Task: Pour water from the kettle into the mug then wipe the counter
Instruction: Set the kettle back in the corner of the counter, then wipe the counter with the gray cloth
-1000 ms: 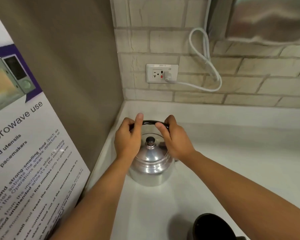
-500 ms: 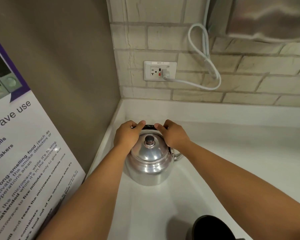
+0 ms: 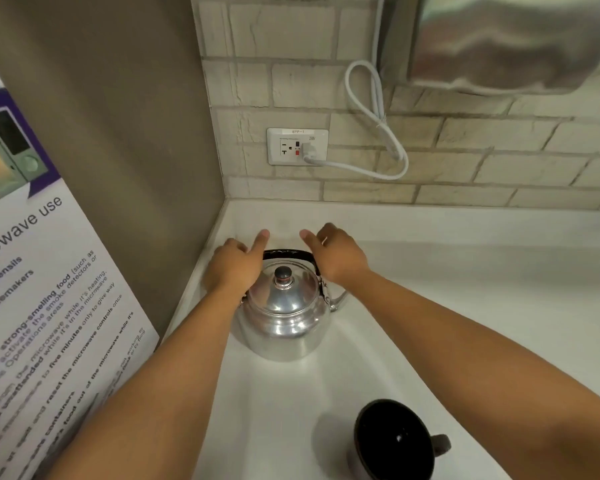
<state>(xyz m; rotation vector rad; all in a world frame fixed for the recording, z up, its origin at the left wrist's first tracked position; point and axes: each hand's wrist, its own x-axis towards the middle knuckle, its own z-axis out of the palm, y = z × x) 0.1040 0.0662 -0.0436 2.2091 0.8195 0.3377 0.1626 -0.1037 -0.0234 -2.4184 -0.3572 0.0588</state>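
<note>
A pale white counter runs into the wall corner at eleven o'clock, carrying a shiny metal kettle near that corner and a dark mug well apart at five o'clock

Your view evenly lit, soft indoor light from above. Bright highlights on kettle lid and body; hazy glare on steel dispenser at top right. Soft shadow on counter left of mug. Strong wide-angle bending at edges: brick lines curve. Poster text blurred toward lower left; your forearms slightly soft.
</note>
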